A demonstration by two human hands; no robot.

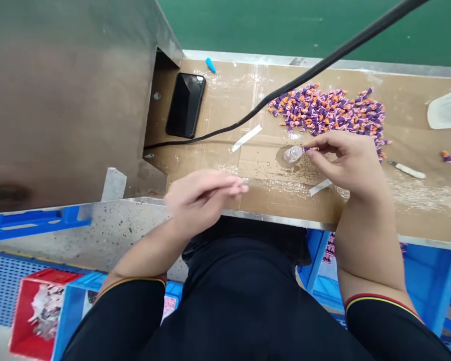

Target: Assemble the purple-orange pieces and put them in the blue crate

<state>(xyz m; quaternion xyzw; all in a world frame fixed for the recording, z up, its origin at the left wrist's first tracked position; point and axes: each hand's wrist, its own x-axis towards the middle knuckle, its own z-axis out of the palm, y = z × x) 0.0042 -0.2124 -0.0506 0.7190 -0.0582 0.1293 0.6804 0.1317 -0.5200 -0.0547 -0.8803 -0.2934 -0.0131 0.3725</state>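
Note:
My right hand pinches a small purple-and-pink part between thumb and fingertips, right against a small clear plastic piece. That clear piece rests on the cardboard bench top inside a damp-looking ring. Behind my right hand lies a heap of small purple, orange and pink parts. My left hand hovers over the bench's front edge, fingers together, with nothing visible in them. A white paper strip lies just left of my right wrist.
A black smartphone, a blue cone-shaped piece and a black cable are on or above the bench. A white-handled knife lies right. A steel panel stands left. Blue crates and a red box sit below.

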